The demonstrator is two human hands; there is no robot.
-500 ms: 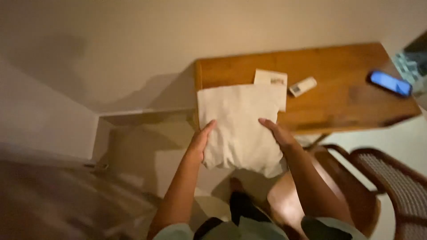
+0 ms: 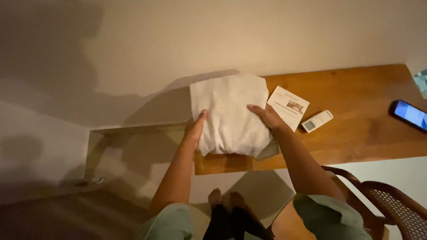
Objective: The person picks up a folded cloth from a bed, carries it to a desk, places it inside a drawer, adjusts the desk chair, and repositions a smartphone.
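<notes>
A folded white towel (image 2: 229,113) lies on the left end of a wooden desk (image 2: 356,133). My left hand (image 2: 195,129) grips its left edge, thumb on top. My right hand (image 2: 266,115) rests on its right side, fingers spread across the cloth. The towel's near right corner hangs a little over the desk's front edge.
A white paper card (image 2: 288,106), a small white remote (image 2: 316,121) and a lit phone (image 2: 411,114) lie on the desk to the right. A cane-backed wooden chair (image 2: 391,204) stands at lower right. A plain wall runs behind; my feet (image 2: 224,198) show below.
The towel has gone from hanging in front of the desk onto its left end, both hands still on it. The view has shifted so the desk sits lower and further right.
</notes>
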